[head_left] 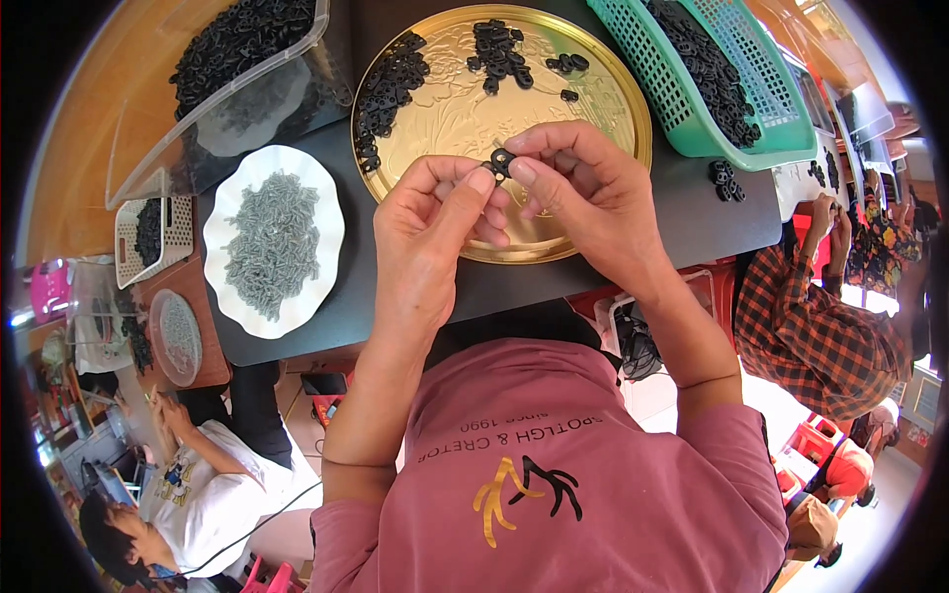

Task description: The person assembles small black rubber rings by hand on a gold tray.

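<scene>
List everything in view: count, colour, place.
Round tray: one, gold, upper centre
Held piece: at least one, black, above tray
Dish: one, white, left of tray
Small rods: many, silver, in dish
Large basket: one, green, right of tray
Small basket: one, white, far left
Bin: one, clear, upper left
Loose pieces: many, black, in tray, bin, large basket
Tub: one, clear, below small basket
Table: one, dark grey, under tray
Stools: some, red, lower right
Other people: several, mixed clothing, both sides
Shirt: one, pink, lower centre
Left hand: one, bare, pinching held piece
Right hand: one, bare, pinching likewise
</scene>
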A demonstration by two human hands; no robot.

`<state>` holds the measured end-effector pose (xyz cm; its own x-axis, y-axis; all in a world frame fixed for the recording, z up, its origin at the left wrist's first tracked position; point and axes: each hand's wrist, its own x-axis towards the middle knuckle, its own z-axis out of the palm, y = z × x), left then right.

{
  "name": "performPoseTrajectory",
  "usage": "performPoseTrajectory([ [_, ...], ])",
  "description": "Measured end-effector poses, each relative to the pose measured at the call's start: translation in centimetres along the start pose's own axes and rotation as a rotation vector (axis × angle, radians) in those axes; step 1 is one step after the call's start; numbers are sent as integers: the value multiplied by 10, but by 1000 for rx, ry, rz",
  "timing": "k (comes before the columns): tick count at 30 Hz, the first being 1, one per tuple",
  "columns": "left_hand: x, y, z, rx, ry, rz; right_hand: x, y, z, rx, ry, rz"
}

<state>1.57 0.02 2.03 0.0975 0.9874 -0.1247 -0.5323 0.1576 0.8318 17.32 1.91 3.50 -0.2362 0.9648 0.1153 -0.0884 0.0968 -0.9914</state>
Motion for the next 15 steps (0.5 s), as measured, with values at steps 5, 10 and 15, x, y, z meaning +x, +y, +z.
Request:
performPoseTrajectory([
  [5, -1, 1, 1, 12, -8, 2, 1, 0, 0, -23, 1, -4],
  [10, -1, -1, 1, 31, -7, 8, 1, 2, 0, -33, -7, -53],
  [15, 0, -3, 4, -23, 4, 37, -1, 0, 7, 51, -6, -69],
])
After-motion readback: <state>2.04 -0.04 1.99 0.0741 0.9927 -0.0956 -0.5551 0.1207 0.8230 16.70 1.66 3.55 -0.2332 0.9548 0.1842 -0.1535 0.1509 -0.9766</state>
